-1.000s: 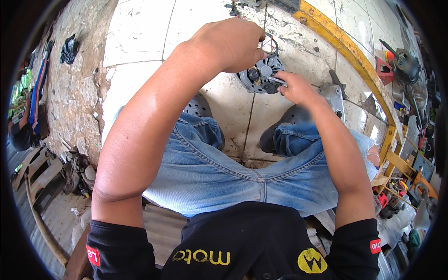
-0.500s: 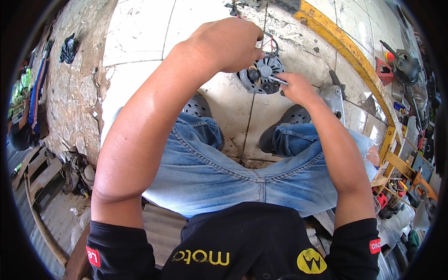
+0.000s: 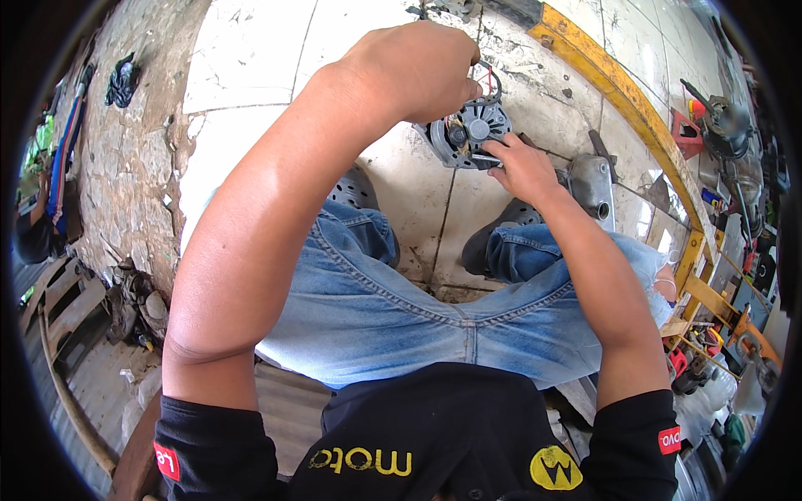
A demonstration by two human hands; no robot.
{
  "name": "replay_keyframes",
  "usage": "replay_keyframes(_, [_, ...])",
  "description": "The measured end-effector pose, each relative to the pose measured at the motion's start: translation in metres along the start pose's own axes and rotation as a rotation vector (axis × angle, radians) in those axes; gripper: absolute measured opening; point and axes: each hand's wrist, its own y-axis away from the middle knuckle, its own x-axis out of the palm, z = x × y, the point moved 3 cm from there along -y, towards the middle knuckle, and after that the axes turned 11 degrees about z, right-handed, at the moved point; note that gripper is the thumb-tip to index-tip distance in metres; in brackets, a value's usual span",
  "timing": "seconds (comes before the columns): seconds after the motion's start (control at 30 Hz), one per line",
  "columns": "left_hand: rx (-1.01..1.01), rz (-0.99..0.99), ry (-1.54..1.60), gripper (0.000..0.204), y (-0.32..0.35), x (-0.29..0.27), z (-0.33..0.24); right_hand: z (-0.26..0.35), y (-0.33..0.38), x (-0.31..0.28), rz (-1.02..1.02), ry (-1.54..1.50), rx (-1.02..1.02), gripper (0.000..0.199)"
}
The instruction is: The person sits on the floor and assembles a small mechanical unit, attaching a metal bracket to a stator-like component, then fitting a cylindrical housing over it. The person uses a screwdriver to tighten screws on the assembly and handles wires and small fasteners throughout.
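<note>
An alternator with a grey, slotted metal housing sits on the tiled floor beyond my feet, its round hub facing up. My left hand is at its far left side with the fingers curled. The back of that hand hides most of what the fingers grip. A thin dark cable with a bit of red loops beside those fingertips. At the near right edge of the housing, my right hand pinches a slim shiny metal tool, which lies low against the alternator. The tool's exact kind does not show.
A grey metal casing stands on the floor right of my right hand. Behind it a yellow metal frame curves along the right. A red stand and assorted parts lie beyond. My shoes flank the near floor.
My right hand has shifted left and slightly toward me. The metal tool has moved from beside the alternator's hub to its near edge. My left hand has barely moved.
</note>
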Motion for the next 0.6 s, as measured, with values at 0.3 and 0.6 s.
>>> replay_keyframes(0.3, [0.012,-0.075,-0.01,0.043,0.002,-0.005,0.006,0.0,0.001,0.003,-0.046,0.019,0.014,0.041])
replay_keyframes(0.6, [0.094,-0.077,0.033,0.043,0.018,-0.033,0.008,0.002,-0.006,0.008,-0.074,0.007,-0.037,0.044])
